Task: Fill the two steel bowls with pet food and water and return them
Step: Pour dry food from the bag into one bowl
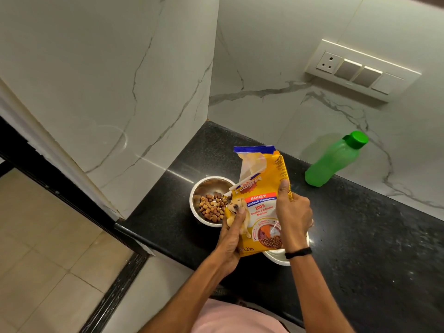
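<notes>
A yellow pet food bag (260,188) with a blue top edge is held upright over the black counter. My left hand (231,236) grips its lower left side and my right hand (292,215) grips its right side. Just left of the bag stands a steel bowl (206,186) with brown kibble in its bottom. A second steel bowl (276,258) sits under the bag and my right wrist, mostly hidden; I cannot tell what is in it. A green water bottle (334,159) with its cap on stands by the wall at the right.
The black granite counter (360,248) runs along marble walls into a corner behind the bowls. A switch and socket panel (362,70) is on the right wall. The counter's front edge drops to a tiled floor (48,248) at the left.
</notes>
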